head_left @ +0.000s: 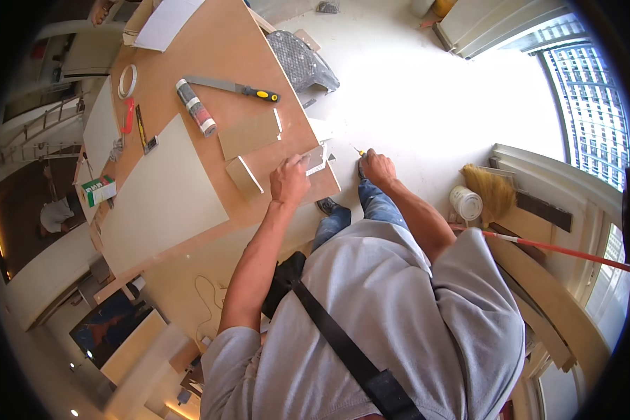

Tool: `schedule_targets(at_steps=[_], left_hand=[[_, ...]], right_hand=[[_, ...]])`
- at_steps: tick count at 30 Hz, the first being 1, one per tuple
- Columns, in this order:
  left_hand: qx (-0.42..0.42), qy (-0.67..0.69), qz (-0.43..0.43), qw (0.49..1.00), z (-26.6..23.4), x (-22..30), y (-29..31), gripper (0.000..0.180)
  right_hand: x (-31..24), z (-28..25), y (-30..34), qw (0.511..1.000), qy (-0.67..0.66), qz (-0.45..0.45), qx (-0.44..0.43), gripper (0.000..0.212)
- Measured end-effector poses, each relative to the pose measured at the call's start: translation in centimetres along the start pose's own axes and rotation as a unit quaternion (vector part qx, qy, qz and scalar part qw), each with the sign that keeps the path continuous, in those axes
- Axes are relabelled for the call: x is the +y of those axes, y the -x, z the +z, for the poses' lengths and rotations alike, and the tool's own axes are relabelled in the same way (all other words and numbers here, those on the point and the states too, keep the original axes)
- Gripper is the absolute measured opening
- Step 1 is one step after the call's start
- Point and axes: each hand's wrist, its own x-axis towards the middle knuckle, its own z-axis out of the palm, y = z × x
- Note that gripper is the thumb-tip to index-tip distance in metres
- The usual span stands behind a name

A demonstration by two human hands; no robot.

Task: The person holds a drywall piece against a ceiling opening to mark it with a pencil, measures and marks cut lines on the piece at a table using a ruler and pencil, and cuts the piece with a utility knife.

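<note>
My left hand (pixel 289 180) is closed on a small board piece (pixel 316 160) with a white edge, near the corner of the brown work table (pixel 224 35). Off the table's edge, my right hand (pixel 379 169) grips a slim tool (pixel 361 152) with a yellow and black handle and a thin tip. The tip points toward the board piece, apart from it; its exact kind is too small to tell. Beside my left hand stands a brown board piece (pixel 242 180) with a white edge. A flat brown board (pixel 250 135) lies just beyond.
On the table lie a handsaw (pixel 220 83), a grey and red can (pixel 196 107), a large pale sheet (pixel 164 192), a tape roll (pixel 127 81) and a square (pixel 145 133). A white bucket (pixel 465 203) and straw broom (pixel 488 190) stand at right, near a red-white pole (pixel 560 253).
</note>
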Motion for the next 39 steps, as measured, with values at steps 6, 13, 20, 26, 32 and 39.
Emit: schedule_targets(at_steps=[6, 13, 20, 26, 32, 39], left_hand=[[-0.007, -0.008, -0.002, 1.000, 0.1, 0.1, 0.8, 0.036], [0.007, -0.018, -0.006, 1.000, 0.0, 0.0, 1.3, 0.037], [0.026, -0.028, 0.004, 0.999, 0.6, 0.4, 2.3, 0.037], [0.030, -0.001, 0.060, 0.998, 1.9, -0.7, 2.6, 0.041], [-0.019, 0.126, 0.126, 0.984, -1.1, -2.5, 4.0, 0.056], [0.054, 0.048, 0.001, 0.997, -8.5, -1.8, 1.9, 0.075]], right_hand=[[-7.2, -5.7, 4.3, 0.973, -0.112, -0.201, 0.022, 0.032], [-5.4, -2.4, -1.0, 0.980, -0.003, -0.201, 0.001, 0.029], [1.7, -1.1, 0.1, 0.999, -0.023, -0.044, 0.013, 0.046], [-8.1, -5.6, 3.1, 0.765, -0.587, 0.169, -0.203, 0.050], [-11.6, -6.5, 4.7, 0.747, -0.621, 0.101, -0.216, 0.022], [-11.8, -9.5, 2.2, 0.889, -0.346, -0.252, -0.161, 0.029]])
